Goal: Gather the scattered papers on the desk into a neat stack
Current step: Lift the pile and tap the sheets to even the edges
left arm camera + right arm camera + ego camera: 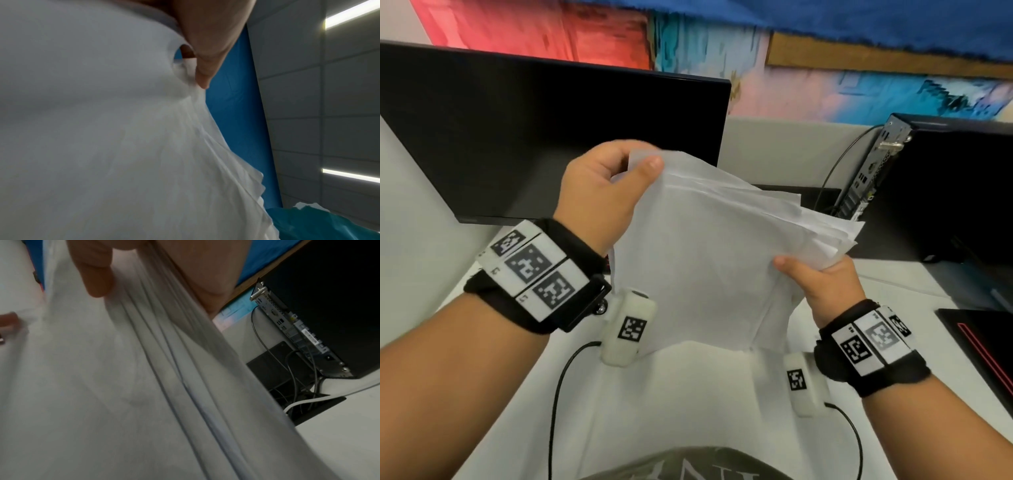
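Observation:
A loose sheaf of white papers point(709, 260) is held upright above the white desk point(688, 394), its sheets uneven and fanned at the right edge. My left hand point(613, 185) pinches the top left corner between thumb and fingers. My right hand point(822, 284) grips the right side lower down, thumb on the front sheet. In the left wrist view the papers point(123, 146) fill the picture, with a finger point(205, 65) on their edge. From the right wrist I see the papers point(123, 386) edge-on as several layers under my thumb point(96, 275).
A dark monitor point(534, 130) stands behind on the left. A black computer case point(945, 185) with cables stands at the right. A black pad with a red line point(986, 346) lies at the desk's right edge. Cables from the wrist cameras trail over the desk.

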A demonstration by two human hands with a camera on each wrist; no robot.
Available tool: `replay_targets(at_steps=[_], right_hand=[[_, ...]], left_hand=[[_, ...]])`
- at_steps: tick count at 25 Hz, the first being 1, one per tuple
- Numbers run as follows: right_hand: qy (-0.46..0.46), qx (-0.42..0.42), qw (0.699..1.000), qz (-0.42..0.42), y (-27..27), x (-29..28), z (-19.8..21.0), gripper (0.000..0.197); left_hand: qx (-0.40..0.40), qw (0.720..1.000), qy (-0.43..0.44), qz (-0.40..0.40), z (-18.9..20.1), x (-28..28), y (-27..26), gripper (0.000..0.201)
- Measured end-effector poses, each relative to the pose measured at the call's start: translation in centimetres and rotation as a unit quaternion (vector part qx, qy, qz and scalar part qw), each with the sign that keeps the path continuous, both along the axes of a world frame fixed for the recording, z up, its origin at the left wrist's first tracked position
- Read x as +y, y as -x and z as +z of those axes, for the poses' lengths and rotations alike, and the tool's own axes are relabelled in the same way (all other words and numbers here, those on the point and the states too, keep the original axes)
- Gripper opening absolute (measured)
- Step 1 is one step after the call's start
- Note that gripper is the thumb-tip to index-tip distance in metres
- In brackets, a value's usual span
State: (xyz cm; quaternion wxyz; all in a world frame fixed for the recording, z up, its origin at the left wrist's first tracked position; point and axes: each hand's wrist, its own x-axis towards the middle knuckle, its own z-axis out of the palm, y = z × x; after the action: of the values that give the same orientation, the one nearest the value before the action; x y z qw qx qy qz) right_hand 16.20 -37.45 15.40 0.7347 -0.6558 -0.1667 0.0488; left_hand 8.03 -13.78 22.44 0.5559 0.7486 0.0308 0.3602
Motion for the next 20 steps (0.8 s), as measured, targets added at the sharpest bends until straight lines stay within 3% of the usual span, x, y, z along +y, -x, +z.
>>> replay_targets(at_steps=[2, 5, 7, 12, 16, 20], right_hand=[[-0.013, -0.001, 1.000, 0.007, -0.2, 0.1, 0.1, 0.021], [-0.033, -0.002, 0.999, -0.010, 0.1, 0.3, 0.0, 0.038], [-0.046, 0.003, 0.999, -0.029, 0.1, 0.5, 0.0, 0.034], [-0.057, 0.001, 0.997, -0.053, 0.9, 1.1, 0.9, 0.022], [-0.069, -0.017, 0.996, -0.047, 1.6, 0.7, 1.3, 0.021], [-0.059, -0.004, 0.996, -0.068, 1.4, 0.1, 1.0, 0.042]], left_hand=[[0.012, 1.000, 0.005, 0.018, 0.2, -0.1, -0.2, 0.013], [-0.011, 0.995, 0.102, 0.008, 0.3, -0.1, -0.3, 0.020], [-0.009, 0.991, 0.134, 0.011, 0.3, -0.1, -0.2, 0.022], [0.002, 0.994, 0.111, -0.022, -0.3, 0.1, 0.5, 0.014], [-0.008, 0.993, 0.104, -0.063, -1.0, 1.3, 0.9, 0.023], [0.034, 0.988, 0.088, -0.124, -1.3, 1.0, 1.2, 0.025]])
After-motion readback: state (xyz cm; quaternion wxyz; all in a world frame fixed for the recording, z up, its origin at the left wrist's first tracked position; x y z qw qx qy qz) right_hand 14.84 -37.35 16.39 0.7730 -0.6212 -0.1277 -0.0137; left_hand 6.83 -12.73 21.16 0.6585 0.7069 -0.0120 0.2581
